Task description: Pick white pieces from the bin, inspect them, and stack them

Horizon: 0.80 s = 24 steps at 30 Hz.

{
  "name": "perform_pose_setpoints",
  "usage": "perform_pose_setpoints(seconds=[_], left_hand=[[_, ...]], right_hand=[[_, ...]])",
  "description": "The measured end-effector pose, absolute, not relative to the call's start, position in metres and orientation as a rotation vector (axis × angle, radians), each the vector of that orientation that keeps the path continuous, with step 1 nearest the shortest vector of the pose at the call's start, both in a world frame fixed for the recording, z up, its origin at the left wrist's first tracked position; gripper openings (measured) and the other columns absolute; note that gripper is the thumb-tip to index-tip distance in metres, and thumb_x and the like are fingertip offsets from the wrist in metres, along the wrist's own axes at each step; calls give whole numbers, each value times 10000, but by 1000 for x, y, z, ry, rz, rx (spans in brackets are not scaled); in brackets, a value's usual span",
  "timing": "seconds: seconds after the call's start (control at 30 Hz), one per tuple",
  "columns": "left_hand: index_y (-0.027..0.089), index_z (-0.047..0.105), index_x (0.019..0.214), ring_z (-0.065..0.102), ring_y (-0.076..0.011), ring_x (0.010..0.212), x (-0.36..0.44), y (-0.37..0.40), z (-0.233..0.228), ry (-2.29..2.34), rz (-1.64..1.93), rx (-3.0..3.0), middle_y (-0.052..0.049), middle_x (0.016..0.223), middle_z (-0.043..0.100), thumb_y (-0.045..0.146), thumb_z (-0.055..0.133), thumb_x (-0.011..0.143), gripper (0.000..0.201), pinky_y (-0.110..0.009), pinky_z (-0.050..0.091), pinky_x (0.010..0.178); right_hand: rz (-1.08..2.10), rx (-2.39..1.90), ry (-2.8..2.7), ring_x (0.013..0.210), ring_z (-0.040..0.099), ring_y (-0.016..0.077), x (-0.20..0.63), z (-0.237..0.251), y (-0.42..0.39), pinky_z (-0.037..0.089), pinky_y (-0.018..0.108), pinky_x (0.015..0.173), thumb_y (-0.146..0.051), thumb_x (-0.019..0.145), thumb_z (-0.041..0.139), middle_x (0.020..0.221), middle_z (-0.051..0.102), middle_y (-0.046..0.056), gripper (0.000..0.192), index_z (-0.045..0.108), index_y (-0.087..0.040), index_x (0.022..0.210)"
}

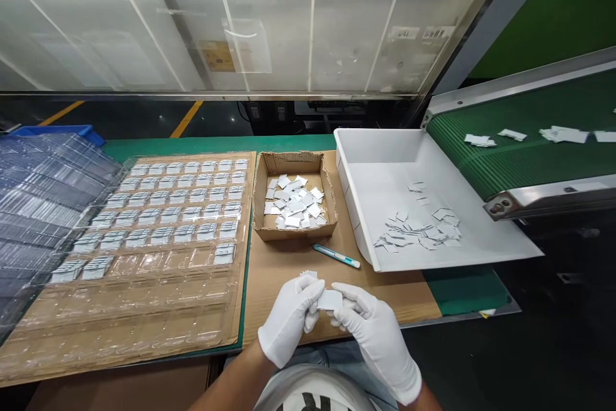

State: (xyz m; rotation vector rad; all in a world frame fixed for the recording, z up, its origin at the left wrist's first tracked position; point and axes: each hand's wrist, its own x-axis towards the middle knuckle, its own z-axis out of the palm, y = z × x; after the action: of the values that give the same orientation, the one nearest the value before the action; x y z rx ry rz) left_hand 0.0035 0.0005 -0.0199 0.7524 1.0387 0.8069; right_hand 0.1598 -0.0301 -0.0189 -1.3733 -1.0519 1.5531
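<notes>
From the head camera, your two white-gloved hands met low over the cardboard sheet (289, 263) at the table's near edge. Your left hand (291, 318) and your right hand (373, 331) both pinched one small white square piece (330, 299) between their fingertips, just above your lap. A few more white pieces seemed tucked in your left hand, though the glove hid how many.

Just beyond your hands lay a teal-handled utility knife (337, 256), apart from them. Behind it stood an open cardboard box (294, 231) with loose white pieces heaped inside. To its right, a white tray (366, 154) held a scattered pile of the same pieces, under the end of a green conveyor belt (529, 142). On your left, a clear blister tray (144, 283) had its upper rows filled with pieces.
</notes>
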Motion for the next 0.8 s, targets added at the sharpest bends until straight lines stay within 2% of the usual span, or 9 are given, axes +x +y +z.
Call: perform_pose_setpoints(seconds=[0.23,0.63,0.8], left_hand=[[216,408,482,257,-44,300,5,2,-24,1058,815,749,83,342,350,694,624,699,567,-216,153,363],[209,426,501,264,-45,295,4,0,-23,1003,810,738,84,326,360,670,623,732,552,-206,171,361],[208,414,483,259,-37,289,5,-1,-18,979,784,687,87,333,348,669,651,705,564,-205,143,349]], right_hand=[[1556,-1364,-1046,782,684,202,161,-23,-31,560,307,749,-420,768,756,874,761,59,413,722,-200,1115],[1503,-1363,-1037,789,704,211,162,-21,-31,563,286,743,-400,704,814,873,788,52,403,760,-223,1062],[1507,-1312,-994,702,697,191,164,-25,-34,565,273,677,-402,691,829,845,789,50,374,774,-232,1020]])
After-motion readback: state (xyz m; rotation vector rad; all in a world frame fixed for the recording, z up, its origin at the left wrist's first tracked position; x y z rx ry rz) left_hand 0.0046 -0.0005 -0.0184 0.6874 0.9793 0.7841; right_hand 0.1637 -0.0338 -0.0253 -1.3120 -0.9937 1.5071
